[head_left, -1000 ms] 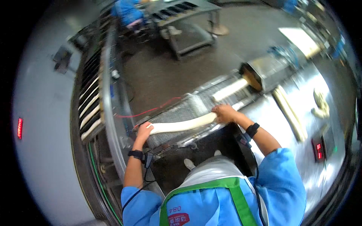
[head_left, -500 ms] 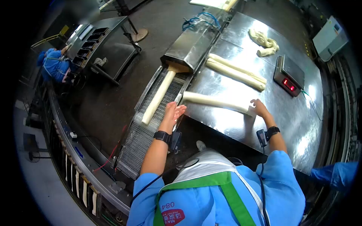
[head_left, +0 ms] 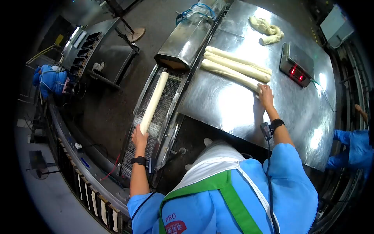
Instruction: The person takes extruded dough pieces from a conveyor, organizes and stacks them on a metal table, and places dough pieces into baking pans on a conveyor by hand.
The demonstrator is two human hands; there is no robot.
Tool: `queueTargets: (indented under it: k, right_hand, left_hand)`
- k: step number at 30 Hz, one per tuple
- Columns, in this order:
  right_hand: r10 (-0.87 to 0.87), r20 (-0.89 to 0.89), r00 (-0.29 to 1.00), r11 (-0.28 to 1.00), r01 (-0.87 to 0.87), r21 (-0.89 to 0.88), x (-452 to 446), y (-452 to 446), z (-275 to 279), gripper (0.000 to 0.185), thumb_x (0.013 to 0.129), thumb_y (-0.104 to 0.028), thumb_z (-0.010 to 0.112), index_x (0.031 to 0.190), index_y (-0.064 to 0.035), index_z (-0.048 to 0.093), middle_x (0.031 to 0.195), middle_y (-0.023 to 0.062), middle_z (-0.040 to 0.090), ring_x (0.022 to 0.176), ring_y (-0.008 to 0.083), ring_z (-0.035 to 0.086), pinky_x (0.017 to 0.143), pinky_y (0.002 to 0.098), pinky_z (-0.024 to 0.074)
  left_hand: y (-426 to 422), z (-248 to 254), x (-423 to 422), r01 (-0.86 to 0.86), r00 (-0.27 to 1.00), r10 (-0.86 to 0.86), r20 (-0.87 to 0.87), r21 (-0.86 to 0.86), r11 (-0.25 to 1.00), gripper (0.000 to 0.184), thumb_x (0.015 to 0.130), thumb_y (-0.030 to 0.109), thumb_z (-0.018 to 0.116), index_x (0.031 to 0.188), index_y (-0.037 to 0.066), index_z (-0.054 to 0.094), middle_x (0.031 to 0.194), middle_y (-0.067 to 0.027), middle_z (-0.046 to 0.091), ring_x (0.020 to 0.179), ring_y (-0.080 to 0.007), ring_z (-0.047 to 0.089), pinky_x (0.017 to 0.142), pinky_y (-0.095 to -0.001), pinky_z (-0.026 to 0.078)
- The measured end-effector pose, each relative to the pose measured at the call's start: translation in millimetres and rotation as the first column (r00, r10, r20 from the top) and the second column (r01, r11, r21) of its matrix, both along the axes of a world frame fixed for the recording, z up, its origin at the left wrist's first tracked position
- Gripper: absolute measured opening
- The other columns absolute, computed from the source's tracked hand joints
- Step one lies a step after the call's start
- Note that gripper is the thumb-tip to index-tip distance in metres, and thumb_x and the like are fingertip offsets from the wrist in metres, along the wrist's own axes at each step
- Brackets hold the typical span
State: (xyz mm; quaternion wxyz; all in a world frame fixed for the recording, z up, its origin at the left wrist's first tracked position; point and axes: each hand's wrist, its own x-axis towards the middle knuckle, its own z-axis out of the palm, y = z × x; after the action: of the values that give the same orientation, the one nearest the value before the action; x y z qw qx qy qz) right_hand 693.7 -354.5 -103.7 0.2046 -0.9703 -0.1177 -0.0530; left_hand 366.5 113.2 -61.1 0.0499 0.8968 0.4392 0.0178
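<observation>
On the mesh conveyor [head_left: 165,102] lies a long pale dough roll [head_left: 155,100], clear of the metal hood. My left hand [head_left: 139,137] is closed around its near end. Over the steel table [head_left: 218,111], my right hand [head_left: 266,96] grips the right end of another dough roll [head_left: 230,75], its fingers bent over the tip. That roll lies alongside two more dough rolls [head_left: 237,62], close against them. Part of each hand's grip is hidden by the hand itself.
A metal hood [head_left: 183,45] covers the conveyor's far part. A scale [head_left: 297,64] with red digits and a twisted dough piece [head_left: 267,30] sit on the table. One co-worker [head_left: 52,80] is at far left beside black pans; another person's blue sleeve [head_left: 350,146] shows at right.
The conveyor dough roll has come out from under the hood, and my left hand has moved left onto its end. My right hand has shifted the nearest table roll up against the other two.
</observation>
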Motion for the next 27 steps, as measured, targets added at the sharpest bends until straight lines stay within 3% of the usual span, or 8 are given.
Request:
queueTargets:
  k: [4,7,14,16,18,19,23,27]
  right_hand:
    - [0.010,-0.048,0.999,1.000,-0.010,-0.007,10,3,0,0.043,0.070,-0.007,0.047,0.110,-0.0214,0.045,0.108,0.0073,0.044,0.098,0.0278,0.044,0.078,0.0421,0.0398]
    - [0.054,-0.040,0.998,0.999,-0.054,-0.005,8,1,-6,0.044,0.070,-0.008,0.049,0.112,-0.0216,0.044,0.109,0.0074,0.043,0.098,0.0284,0.043,0.080,0.0408,0.0392]
    - [0.082,-0.148,0.986,0.997,-0.083,-0.003,2,-3,2,0.047,0.071,-0.013,0.053,0.115,-0.0229,0.042,0.113,0.0093,0.041,0.103,0.0294,0.040,0.084,0.0413,0.0357]
    - [0.019,-0.109,0.994,0.993,-0.031,-0.110,-1,4,0,0.044,0.072,-0.019,0.055,0.114,-0.0231,0.043,0.114,0.0118,0.040,0.105,0.0304,0.037,0.086,0.0413,0.0341]
    - [-0.008,-0.058,0.998,0.976,-0.005,-0.216,-14,21,18,0.042,0.073,-0.024,0.055,0.113,-0.0200,0.044,0.117,0.0137,0.038,0.107,0.0313,0.036,0.087,0.0412,0.0325]
    - [0.094,-0.008,0.996,0.993,-0.094,-0.077,-14,25,14,0.042,0.072,-0.028,0.056,0.112,-0.0197,0.046,0.117,0.0133,0.038,0.109,0.0313,0.034,0.088,0.0425,0.0312]
    - [0.475,-0.106,0.874,0.874,-0.453,0.178,-34,31,8,0.050,0.071,-0.033,0.057,0.115,-0.0155,0.041,0.116,0.0119,0.039,0.108,0.0310,0.035,0.088,0.0439,0.0308]
    - [0.306,-0.118,0.945,0.947,-0.315,-0.067,-53,45,37,0.057,0.068,-0.031,0.061,0.118,-0.0191,0.037,0.113,0.0096,0.040,0.107,0.0288,0.036,0.086,0.0463,0.0286]
  left_hand:
    - [-5,33,-2,0.155,0.988,-0.150,0.042,-0.172,0.973,0.052,0.063,0.017,0.058,0.110,0.006,0.037,0.092,-0.0164,0.053,0.079,-0.0323,0.053,0.071,-0.0360,0.042]
    - [-23,44,5,0.057,0.924,0.286,0.255,-0.829,0.556,0.040,0.068,0.014,0.051,0.101,-0.006,0.041,0.088,-0.0134,0.052,0.077,-0.0182,0.051,0.068,-0.0290,0.042]
    - [-147,75,95,0.515,0.840,0.040,0.542,-0.817,0.258,0.038,0.078,0.014,0.049,0.112,0.001,0.037,0.104,-0.0095,0.046,0.095,-0.0155,0.045,0.081,-0.0275,0.037]
    - [-179,77,112,0.545,0.825,-0.126,0.551,-0.834,-0.082,0.048,0.081,0.025,0.047,0.120,0.001,0.031,0.118,-0.0143,0.038,0.110,-0.0203,0.035,0.093,-0.0299,0.026]
    - [-183,58,118,0.686,0.697,-0.525,0.489,-0.668,0.288,0.059,0.082,0.036,0.043,0.125,0.001,0.023,0.128,-0.0179,0.026,0.119,-0.0263,0.024,0.098,-0.0330,0.018]
    - [-177,50,123,0.695,0.681,-0.588,0.436,-0.637,0.333,0.063,0.081,0.042,0.040,0.126,0.002,0.022,0.131,-0.0197,0.018,0.122,-0.0303,0.015,0.099,-0.0346,0.012]
    - [-144,23,114,0.576,0.794,-0.498,0.350,-0.694,0.431,0.052,0.079,0.035,0.047,0.122,0.009,0.035,0.131,-0.0177,0.020,0.121,-0.0308,0.018,0.098,-0.0356,0.017]
    - [-127,13,102,0.481,0.861,-0.421,0.285,-0.724,0.494,0.050,0.079,0.030,0.049,0.122,0.008,0.034,0.132,-0.0175,0.017,0.122,-0.0281,0.017,0.097,-0.0339,0.019]
